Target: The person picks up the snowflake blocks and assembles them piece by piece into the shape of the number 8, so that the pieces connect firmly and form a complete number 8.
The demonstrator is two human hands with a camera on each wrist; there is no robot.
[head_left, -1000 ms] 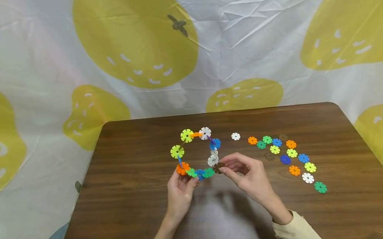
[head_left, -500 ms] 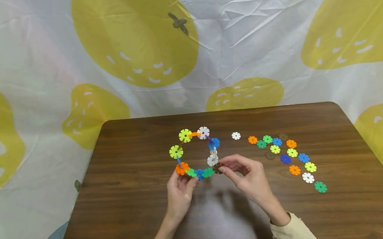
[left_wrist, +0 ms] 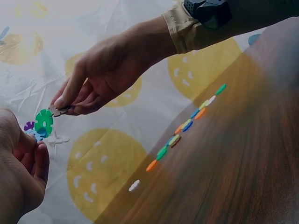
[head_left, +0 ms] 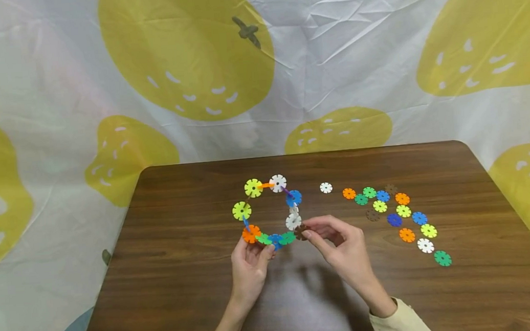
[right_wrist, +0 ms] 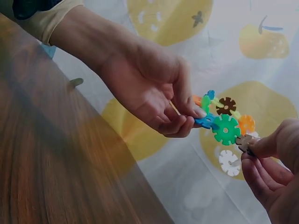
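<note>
Above the table, a ring of interlocking notched plastic discs (head_left: 242,210) stands partly upright, made of yellow, orange, white, blue, green and other coloured discs. My left hand (head_left: 248,274) pinches its near side at a blue disc (right_wrist: 203,122), beside an orange disc (head_left: 251,234). A brown disc (right_wrist: 244,143) is pinched between the thumb and fingers of my right hand (head_left: 347,249). It meets the edge of a green disc (right_wrist: 226,130) in the right wrist view. Just above it in the head view hangs a white disc (head_left: 293,221), at the ring's right side.
Loose discs lie flat on the brown wooden table (head_left: 175,274), to the right of my hands. They run from a white disc (head_left: 325,187) at the back to a green disc (head_left: 443,258) nearer the front. A fruit-patterned cloth (head_left: 226,137) hangs behind the table.
The far side of the ring has swung slightly left, and my right hand has shifted a little to the left. Both hands keep their holds, and the loose discs stay put.
</note>
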